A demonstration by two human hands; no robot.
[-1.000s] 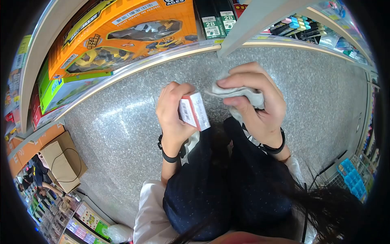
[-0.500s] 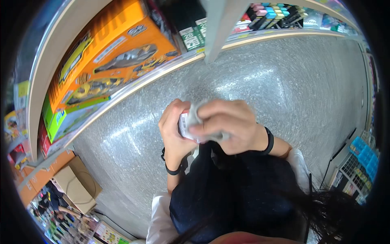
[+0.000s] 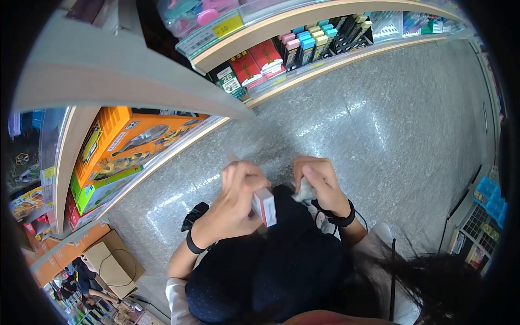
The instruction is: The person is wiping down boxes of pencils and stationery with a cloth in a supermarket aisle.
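My left hand (image 3: pixel 235 197) is wrapped round a small white and red box (image 3: pixel 265 207), whose narrow end faces up toward the camera. To the right, a little apart from it, my right hand (image 3: pixel 320 181) grips a crumpled greyish-white cloth (image 3: pixel 305 190), which hangs below the fingers. Box and cloth are not touching. Both hands are above my dark-clothed lap, with a black band on each wrist.
A shelf edge (image 3: pixel 325 59) crosses the top, holding red packs (image 3: pixel 255 64) and coloured markers (image 3: pixel 307 42). An orange toy box (image 3: pixel 138 142) is on the left shelf. A cardboard box (image 3: pixel 111 268) stands lower left, near another person. Blue bins (image 3: pixel 490 200) are at right.
My hands have moved apart; the cloth has come away from the box. My left hand has turned the box end-up. The view has shifted, showing more of the upper shelf.
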